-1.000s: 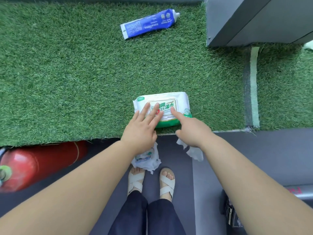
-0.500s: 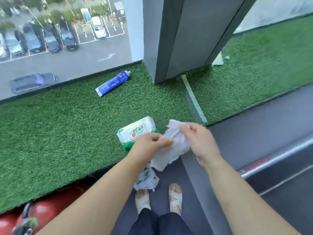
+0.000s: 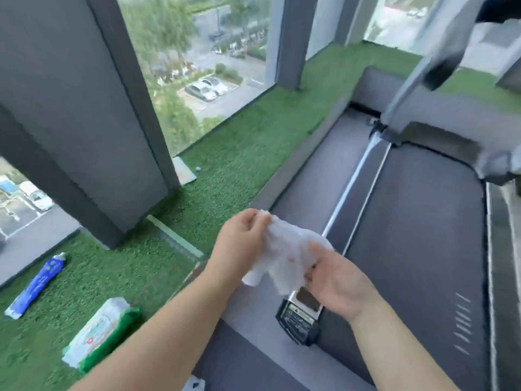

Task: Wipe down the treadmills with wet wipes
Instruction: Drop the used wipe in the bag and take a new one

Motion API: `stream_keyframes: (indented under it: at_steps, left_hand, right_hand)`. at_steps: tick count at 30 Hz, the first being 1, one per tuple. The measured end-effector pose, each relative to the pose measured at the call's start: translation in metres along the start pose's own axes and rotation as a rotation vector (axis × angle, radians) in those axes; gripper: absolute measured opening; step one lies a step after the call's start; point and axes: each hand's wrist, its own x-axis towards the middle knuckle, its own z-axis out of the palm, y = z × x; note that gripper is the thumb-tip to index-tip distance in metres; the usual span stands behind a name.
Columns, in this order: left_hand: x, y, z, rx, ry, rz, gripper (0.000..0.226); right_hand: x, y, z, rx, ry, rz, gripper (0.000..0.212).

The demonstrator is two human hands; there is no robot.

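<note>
Both my hands hold one white wet wipe [image 3: 287, 251] in the air over the treadmill's left rear corner. My left hand [image 3: 239, 244] pinches its upper left edge. My right hand [image 3: 335, 283] grips its lower right part. The treadmill [image 3: 417, 249] has a dark belt, a silver side rail [image 3: 353, 179] and a black end cap [image 3: 300, 320] just below the wipe. The green-and-white wipes pack [image 3: 98, 334] lies on the artificial grass at lower left, apart from my hands.
A blue tube [image 3: 36, 286] lies on the grass [image 3: 239, 153] left of the pack. A grey pillar [image 3: 84, 114] and big windows stand behind. The treadmill's upright and handrail [image 3: 423, 66] rise at upper right.
My view swung up and right from the grass ledge to the treadmill. My hands left the pack and now hold a pulled-out wipe between them, spreading it.
</note>
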Motion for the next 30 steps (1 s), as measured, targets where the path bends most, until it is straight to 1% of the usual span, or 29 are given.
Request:
stream_keyframes:
  at_steps: [3, 4, 6, 7, 8, 11, 14, 17, 21, 23, 24, 26, 28, 30]
  left_hand:
    - [0.001, 0.04, 0.076, 0.035, -0.02, 0.077, 0.026]
    - [-0.001, 0.053, 0.102, 0.058, -0.023, 0.105, 0.025]
    - [-0.006, 0.078, 0.149, 0.062, -0.027, 0.148, 0.024]
    - [-0.009, 0.092, 0.171, 0.034, -0.034, 0.161, 0.023]
    - [-0.01, 0.105, 0.193, -0.001, -0.044, 0.17, 0.022]
    - [-0.012, 0.146, 0.246, -0.068, -0.064, 0.21, 0.02]
    - [-0.012, 0.186, 0.286, -0.165, -0.14, 0.259, 0.021]
    - [-0.01, 0.218, 0.318, -0.151, -0.204, 0.34, 0.025]
    - [0.001, 0.247, 0.361, -0.201, -0.26, 0.399, 0.027]
    - [0.013, 0.26, 0.382, -0.201, -0.3, 0.38, 0.027]
    - [0.022, 0.266, 0.394, -0.196, -0.33, 0.363, 0.027]
    - [0.045, 0.28, 0.419, -0.19, -0.414, 0.304, 0.028]
    - [0.07, 0.299, 0.444, -0.142, -0.541, 0.237, 0.031]
    - [0.096, 0.324, 0.465, 0.014, -0.709, 0.28, 0.056]
  right_hand:
    - [-0.021, -0.052, -0.075, -0.161, 0.272, -0.101, 0.038]
    - [-0.029, -0.071, -0.1, -0.198, 0.358, -0.148, 0.039]
    - [-0.049, -0.107, -0.144, -0.25, 0.479, -0.256, 0.049]
    - [-0.06, -0.126, -0.161, -0.273, 0.51, -0.308, 0.053]
    - [-0.073, -0.144, -0.177, -0.291, 0.522, -0.353, 0.052]
    - [-0.109, -0.196, -0.212, -0.384, 0.495, -0.436, 0.027]
    - [-0.136, -0.239, -0.241, -0.453, 0.512, -0.504, 0.022]
    - [-0.153, -0.274, -0.264, -0.532, 0.615, -0.576, 0.023]
    - [-0.165, -0.313, -0.291, -0.62, 0.729, -0.677, 0.01]
    - [-0.168, -0.332, -0.306, -0.707, 0.722, -0.623, 0.009]
    - [-0.168, -0.343, -0.314, -0.706, 0.687, -0.587, 0.008]
    - [-0.168, -0.369, -0.327, -0.6, 0.581, -0.54, 0.007]
    - [-0.164, -0.402, -0.339, -0.491, 0.469, -0.508, 0.012]
    - [-0.16, -0.443, -0.343, -0.463, 0.351, -0.453, 0.014]
